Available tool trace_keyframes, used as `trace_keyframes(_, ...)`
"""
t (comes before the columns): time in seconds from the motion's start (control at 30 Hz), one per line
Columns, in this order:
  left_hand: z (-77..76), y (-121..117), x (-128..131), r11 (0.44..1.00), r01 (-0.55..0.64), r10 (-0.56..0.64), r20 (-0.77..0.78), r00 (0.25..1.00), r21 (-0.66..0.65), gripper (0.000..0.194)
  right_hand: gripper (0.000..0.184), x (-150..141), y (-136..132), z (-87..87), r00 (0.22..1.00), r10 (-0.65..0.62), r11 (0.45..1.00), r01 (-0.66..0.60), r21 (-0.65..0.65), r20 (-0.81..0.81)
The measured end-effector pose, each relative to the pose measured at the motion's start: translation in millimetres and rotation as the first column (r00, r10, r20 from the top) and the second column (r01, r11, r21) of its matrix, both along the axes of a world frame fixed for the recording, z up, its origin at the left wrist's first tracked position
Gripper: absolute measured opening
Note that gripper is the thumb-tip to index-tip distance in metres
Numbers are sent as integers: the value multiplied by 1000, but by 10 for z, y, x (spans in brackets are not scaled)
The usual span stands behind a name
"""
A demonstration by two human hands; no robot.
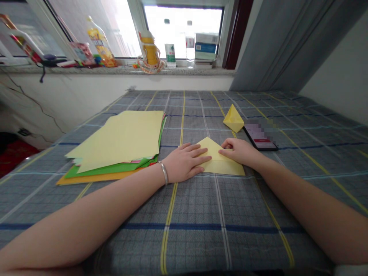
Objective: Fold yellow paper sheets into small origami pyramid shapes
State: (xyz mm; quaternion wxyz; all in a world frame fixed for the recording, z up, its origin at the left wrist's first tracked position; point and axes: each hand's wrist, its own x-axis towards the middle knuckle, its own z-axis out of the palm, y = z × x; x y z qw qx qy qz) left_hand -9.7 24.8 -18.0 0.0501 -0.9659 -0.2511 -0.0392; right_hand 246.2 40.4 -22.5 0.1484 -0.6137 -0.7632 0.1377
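Note:
A sheet of pale yellow paper (222, 166), folded to a point at its far side, lies on the checked cloth in front of me. My left hand (185, 163) rests flat on its left part with the fingers spread. My right hand (237, 151) has its fingers curled at the paper's right side, thumb and index finger pinching the folded edge. Beyond the right hand stands a folded yellow paper shape (234, 119), next to a phone (260, 137) lying face up.
A stack of coloured paper (129, 134), pale yellow on top with green and orange beneath, lies to the left. The grey checked cloth (195, 222) covers the surface. Along the windowsill (126, 70) stand bottles, a yellow flask (149, 49) and boxes (206, 46).

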Motion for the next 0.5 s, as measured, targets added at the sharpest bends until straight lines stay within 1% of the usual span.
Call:
trace_keyframes(0.13, -6, 8, -12, 1000, -29, 29, 20, 999, 11, 48, 25, -2, -12, 15, 994, -35, 998, 29, -51, -104)
trace_keyframes(0.2, -5, 2, -13, 999, -35, 34, 44, 998, 39, 48, 28, -6, -6, 9, 976, -66, 996, 51, -79, -206)
trace_keyframes(0.27, 3, -5, -10, 996, -51, 46, 76, 996, 68, 50, 27, -7, 10, -11, 934, -114, 991, 84, -103, -338)
trace_keyframes(0.33, 18, -12, -4, 993, -65, 54, 115, 992, 97, 54, 23, -9, 33, -41, 864, -155, 988, 133, -79, -478)
trace_keyframes(0.4, 35, -18, 4, 991, -65, 47, 146, 988, 119, 56, 20, -20, 50, -67, 771, -191, 978, 201, -52, -608)
trace_keyframes(0.43, 41, -20, 8, 990, -58, 38, 153, 988, 125, 57, 19, -33, 52, -74, 717, -213, 970, 236, -56, -663)
trace_keyframes(0.5, 45, -21, 16, 990, -36, 14, 158, 987, 135, 58, 17, -81, 37, -70, 610, -268, 955, 269, -122, -746)
